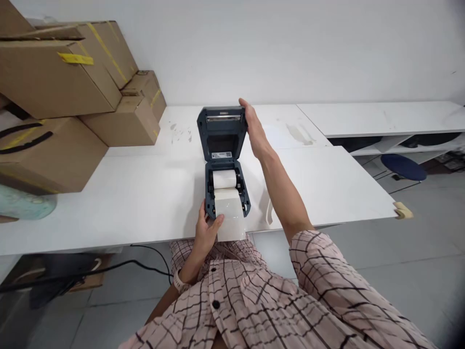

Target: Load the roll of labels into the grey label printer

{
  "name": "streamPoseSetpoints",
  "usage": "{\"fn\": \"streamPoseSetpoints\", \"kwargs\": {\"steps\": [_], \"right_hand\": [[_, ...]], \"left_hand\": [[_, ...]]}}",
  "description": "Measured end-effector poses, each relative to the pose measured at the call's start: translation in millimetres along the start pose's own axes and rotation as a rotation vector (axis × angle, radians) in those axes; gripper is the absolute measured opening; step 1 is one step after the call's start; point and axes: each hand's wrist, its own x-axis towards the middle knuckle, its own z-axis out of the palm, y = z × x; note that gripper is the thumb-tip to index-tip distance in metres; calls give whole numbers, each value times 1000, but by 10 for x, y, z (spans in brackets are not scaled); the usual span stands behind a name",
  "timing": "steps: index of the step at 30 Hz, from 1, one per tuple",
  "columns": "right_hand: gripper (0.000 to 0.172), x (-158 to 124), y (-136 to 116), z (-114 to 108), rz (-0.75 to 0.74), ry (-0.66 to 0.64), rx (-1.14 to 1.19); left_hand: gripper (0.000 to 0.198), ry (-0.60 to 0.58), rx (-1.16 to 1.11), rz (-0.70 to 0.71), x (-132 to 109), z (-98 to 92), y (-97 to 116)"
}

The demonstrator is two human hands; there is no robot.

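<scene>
Printer (227, 196) sits at the near edge of the desk (127, 198), its lid (222, 135) standing open above a white paper roll (224, 179). Our left hand (206, 231) pinches the paper strip (230, 220) hanging over that edge, while our right hand (254, 128) rests open on the lid's top corner.

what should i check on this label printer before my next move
1. Lid fully raised: ok.
2. Label roll sitting in the bay of the label printer: ok.
3. Label strip led out flat over the front edge: ok.
4. Label strip centred between the side guides: cannot tell.
5. Left hand pinching the label strip at its lower left edge: ok.
6. Right hand resting against the lid's right edge: ok.
</scene>
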Motion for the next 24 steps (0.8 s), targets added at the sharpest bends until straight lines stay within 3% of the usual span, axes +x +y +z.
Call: {"fn": "streamPoseSetpoints", "kwargs": {"steps": [6,8,10,13,15,19,24], "right_hand": [[64,-1334,-320,207,58,71,-25],[51,-1711,-297,340,112,79,16],[56,-1973,-204,490,248,113,128],[92,-2165,-35,665,539,141,365],[105,-2200,36,707,651,108,487],[114,-2199,59,642,702,58,561],[113,-2210,45,623,686,121,568]], "left_hand": [[110,9,-8,22,-7,-108,28],[108,43,-14,43,5,-158,113],[102,56,4,58,45,-182,214],[100,57,34,21,156,-152,339],[98,16,2,-30,235,-113,383],[85,-106,-81,-5,303,-80,390],[86,-56,-59,49,285,-86,346]]}}
